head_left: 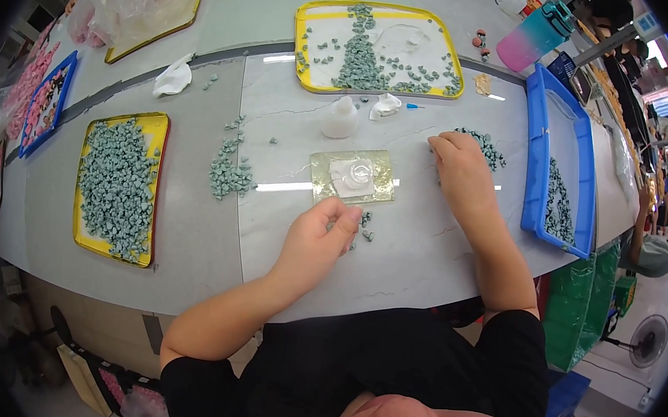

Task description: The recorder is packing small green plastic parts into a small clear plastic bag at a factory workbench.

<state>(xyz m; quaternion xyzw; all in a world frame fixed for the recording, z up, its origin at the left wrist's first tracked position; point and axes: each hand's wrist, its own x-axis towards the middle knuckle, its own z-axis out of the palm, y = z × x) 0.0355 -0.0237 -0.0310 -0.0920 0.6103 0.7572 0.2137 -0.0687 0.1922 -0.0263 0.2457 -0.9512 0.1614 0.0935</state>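
Observation:
My left hand (317, 237) is closed in a pinch just in front of a small clear, yellowish slab (321, 182). Whatever its fingertips hold is hidden or too small to name. On the slab lies a white patch with a round clear disc (361, 171). A few grey-green pieces (367, 234) lie beside the left fingertips. To the right, my right hand (462, 176) has its fingers curled together beside a small heap of grey-green pieces (485, 147). I cannot see what, if anything, is between them. A white squeeze bottle (340, 118) stands behind the slab.
Yellow-rimmed trays of grey-green pieces stand at the back (303, 83) and left (160, 193). Another heap (228, 175) lies left of the slab. A blue bin (538, 163) borders the right side, with a pink-and-teal bottle (533, 37) behind. Crumpled white tissue (174, 77) lies at back left.

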